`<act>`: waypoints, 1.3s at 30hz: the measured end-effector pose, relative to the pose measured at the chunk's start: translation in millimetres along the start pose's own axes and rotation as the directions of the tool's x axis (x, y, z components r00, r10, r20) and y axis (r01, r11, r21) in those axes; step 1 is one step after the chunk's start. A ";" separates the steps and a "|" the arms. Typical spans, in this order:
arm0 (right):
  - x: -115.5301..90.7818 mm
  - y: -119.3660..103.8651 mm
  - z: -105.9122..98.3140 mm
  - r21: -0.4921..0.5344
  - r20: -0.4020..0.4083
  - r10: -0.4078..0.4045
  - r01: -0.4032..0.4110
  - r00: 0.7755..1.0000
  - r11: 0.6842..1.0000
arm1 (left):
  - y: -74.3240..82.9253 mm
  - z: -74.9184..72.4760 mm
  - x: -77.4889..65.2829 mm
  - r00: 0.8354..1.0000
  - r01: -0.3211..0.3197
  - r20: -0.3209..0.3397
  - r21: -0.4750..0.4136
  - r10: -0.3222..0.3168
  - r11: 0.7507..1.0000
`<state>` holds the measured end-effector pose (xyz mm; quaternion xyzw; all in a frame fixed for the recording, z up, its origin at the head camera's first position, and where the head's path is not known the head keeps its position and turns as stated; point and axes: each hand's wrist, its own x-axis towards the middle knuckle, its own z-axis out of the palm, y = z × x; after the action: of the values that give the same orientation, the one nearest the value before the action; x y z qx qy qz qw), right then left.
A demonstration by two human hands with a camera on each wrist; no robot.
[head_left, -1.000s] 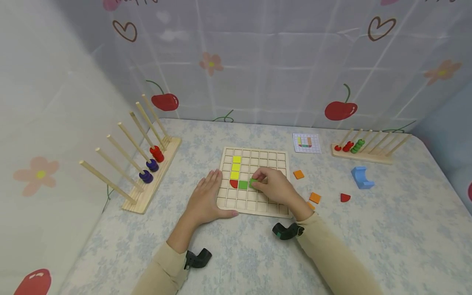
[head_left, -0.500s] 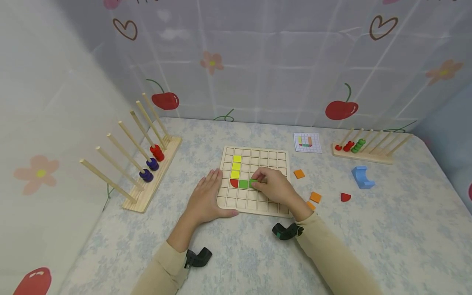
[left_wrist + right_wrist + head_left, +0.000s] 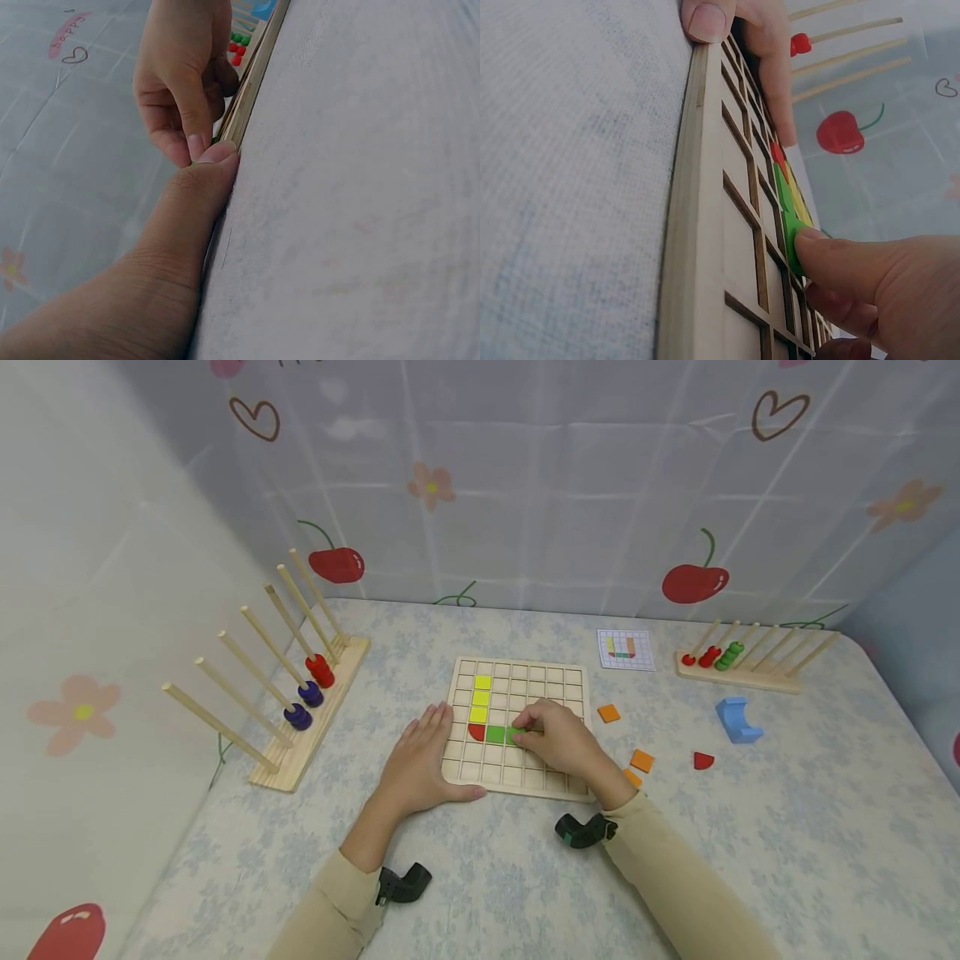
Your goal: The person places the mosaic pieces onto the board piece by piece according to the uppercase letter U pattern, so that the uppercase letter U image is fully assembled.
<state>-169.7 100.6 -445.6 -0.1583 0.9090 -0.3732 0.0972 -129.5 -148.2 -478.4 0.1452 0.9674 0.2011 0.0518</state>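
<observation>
Fingers of my right hand point(image 3: 562, 739) pinch a green square tile point(image 3: 790, 240), likely light, stiff, best held by opposite edges; my left hand point(image 3: 420, 768) lies spread.

- Green tile point(image 3: 513, 737): partly covered by right hand point(image 3: 561, 742).
- Orange tile point(image 3: 633, 777) beside near right corner of board point(image 3: 539, 676): partly behind right wrist point(image 3: 611, 781).
- Card point(image 3: 626, 650) near far edge of surface point(image 3: 495, 893): fine detail too small.
</observation>
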 end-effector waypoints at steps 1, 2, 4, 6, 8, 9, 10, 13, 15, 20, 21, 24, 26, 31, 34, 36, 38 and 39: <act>-0.3 0.1 -0.2 -0.001 0.000 -0.003 0.003 1.000 1.000 | 0.1 -0.1 0.0 1.000 0.000 0.000 0.001 0.000 1.000; -0.5 0.1 -0.4 -0.004 0.000 -0.005 0.005 1.000 1.000 | 0.2 -0.2 0.1 1.000 -0.001 0.000 0.003 0.001 1.000; -0.9 0.1 -0.8 -0.011 -0.001 -0.008 0.008 1.000 1.000 | 0.2 -0.1 0.3 1.000 -0.003 -0.001 0.006 0.003 1.000; -0.9 0.4 -1.0 -0.025 -0.002 -0.010 0.010 1.000 1.000 | 0.1 0.2 0.5 1.000 -0.005 -0.003 0.010 0.005 1.000; -1.1 0.4 -1.2 -0.044 -0.004 -0.012 0.011 1.000 0.999 | 0.0 0.7 0.6 1.000 -0.007 -0.006 0.010 0.007 1.000; -1.2 0.4 -1.3 -0.055 -0.005 -0.013 0.013 1.000 0.998 | -0.1 1.1 0.7 1.000 -0.008 -0.008 0.012 0.008 1.000; -1.5 0.4 -1.3 -0.070 -0.006 -0.015 0.014 1.000 0.997 | -0.1 1.5 0.8 1.000 -0.009 -0.010 0.013 0.009 1.000; -3.3 0.3 -2.2 -0.116 -0.008 -0.028 0.027 1.000 0.993 | -0.2 2.6 1.0 1.000 -0.011 -0.013 0.011 0.011 1.000; -5.7 0.4 -3.6 -0.143 -0.011 -0.038 0.036 0.999 0.989 | -0.3 3.2 1.1 1.000 -0.010 -0.011 0.014 0.010 1.000; -17.3 2.5 -14.8 -0.135 -0.026 -0.045 0.041 0.999 0.990 | -1.7 4.4 1.8 1.000 0.000 -0.004 0.019 0.000 1.000; -20.1 4.0 -18.4 -0.122 -0.032 -0.047 0.043 0.998 0.992 | -2.1 4.7 1.9 1.000 0.000 -0.005 0.020 0.000 1.000; -29.3 10.8 -30.4 -0.091 -0.047 -0.043 0.039 0.998 0.995 | -3.1 5.2 1.6 1.000 -0.008 -0.018 0.018 0.008 1.000; -35.6 17.8 -39.3 -0.084 -0.056 -0.042 0.037 0.998 0.996 | -3.4 5.5 1.2 0.999 -0.016 -0.028 0.014 0.016 1.000; -53.4 38.1 -62.9 -0.113 -0.092 -0.007 -0.003 0.996 0.994 | -4.2 6.1 0.6 0.999 -0.019 -0.033 0.015 0.020 1.000; -65.5 51.4 -77.0 -0.134 -0.127 0.017 -0.034 0.992 0.990 | -4.5 6.0 0.7 1.000 -0.012 -0.025 0.017 0.013 1.000; -74.4 60.9 -85.7 -0.152 -0.155 0.038 -0.062 0.987 0.986 | -4.4 5.9 0.8 1.000 -0.008 -0.020 0.015 0.008 1.000; -83.6 69.9 -93.9 -0.172 -0.180 0.060 -0.092 0.982 0.981 | -4.4 5.9 1.2 1.000 -0.004 -0.016 0.015 0.004 1.000; -88.3 74.5 -97.7 -0.178 -0.190 0.071 -0.106 0.979 0.978 | -4.3 5.9 1.4 1.000 -0.004 -0.017 0.013 0.004 1.000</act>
<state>-132.4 245.7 -424.7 -0.0909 0.9512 -0.2945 0.0145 -131.1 -149.3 -485.6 0.1460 0.9687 0.1962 0.0424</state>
